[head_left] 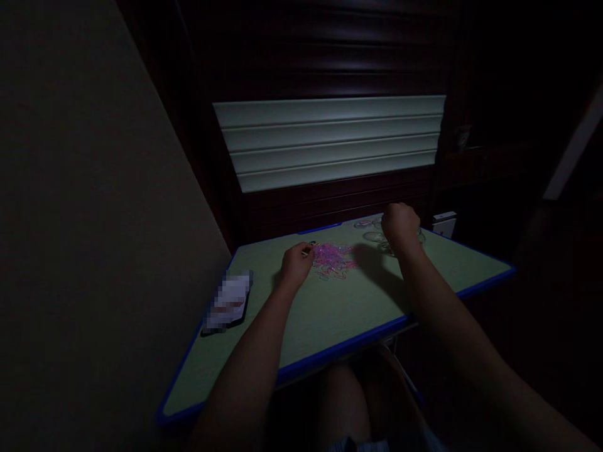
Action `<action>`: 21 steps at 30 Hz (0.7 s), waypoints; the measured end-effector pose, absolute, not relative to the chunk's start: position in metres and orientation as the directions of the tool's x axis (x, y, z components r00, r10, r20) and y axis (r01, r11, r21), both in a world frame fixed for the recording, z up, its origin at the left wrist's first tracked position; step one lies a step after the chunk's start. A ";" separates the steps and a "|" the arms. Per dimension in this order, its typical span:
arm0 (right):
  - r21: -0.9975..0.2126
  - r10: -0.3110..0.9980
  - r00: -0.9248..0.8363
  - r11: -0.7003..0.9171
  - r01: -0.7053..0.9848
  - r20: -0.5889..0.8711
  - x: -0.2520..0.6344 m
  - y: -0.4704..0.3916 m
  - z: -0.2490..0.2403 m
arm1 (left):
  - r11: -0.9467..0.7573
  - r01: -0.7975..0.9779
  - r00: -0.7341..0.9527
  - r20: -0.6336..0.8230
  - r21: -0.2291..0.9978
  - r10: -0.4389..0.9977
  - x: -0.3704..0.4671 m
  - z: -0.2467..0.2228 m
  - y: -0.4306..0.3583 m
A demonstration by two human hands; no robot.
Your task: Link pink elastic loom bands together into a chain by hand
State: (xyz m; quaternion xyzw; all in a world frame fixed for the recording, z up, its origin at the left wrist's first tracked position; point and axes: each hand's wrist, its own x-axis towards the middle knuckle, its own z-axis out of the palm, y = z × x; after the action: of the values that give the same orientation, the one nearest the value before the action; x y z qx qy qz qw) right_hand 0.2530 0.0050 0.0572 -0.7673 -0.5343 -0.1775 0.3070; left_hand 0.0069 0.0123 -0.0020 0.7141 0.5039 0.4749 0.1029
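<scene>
In the head view, a pile of thin pink strands (330,257) lies on the counter (339,314), nearer its far edge. The left hand (296,263) is at the pile's left side, fingers curled; whether they grip anything I cannot tell. Toward the far right corner, the right hand (400,226) is over clear round dishes (373,236), its fingertips hidden, so their state is unclear.

A messy, low heap of thin pink and purple bits (331,258) lies in the middle. To its right and a bit farther, small clear round dishes (374,236) sit close together, some partly hidden.
</scene>
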 end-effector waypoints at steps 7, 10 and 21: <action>-0.229 0.841 0.118 0.007 0.973 0.528 0.227 0.010 0.054 | -0.478 0.627 0.045 0.584 0.615 0.811 0.004 -0.003 0.014; -0.227 0.864 -0.008 0.141 0.963 0.503 0.214 0.013 0.048 | -0.476 0.634 0.047 0.584 0.609 0.810 0.003 -0.003 0.014; -0.265 0.864 -0.305 0.428 0.864 0.399 0.180 0.022 0.023 | -0.452 0.727 0.067 0.602 0.517 0.796 -0.004 -0.004 0.013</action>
State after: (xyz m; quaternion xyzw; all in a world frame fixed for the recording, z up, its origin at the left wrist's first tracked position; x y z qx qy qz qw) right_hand 0.1803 0.0218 0.0229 -0.5349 -0.8079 0.0004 0.2474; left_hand -0.0039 0.0133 -0.0042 0.7293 0.5221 0.4405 0.0392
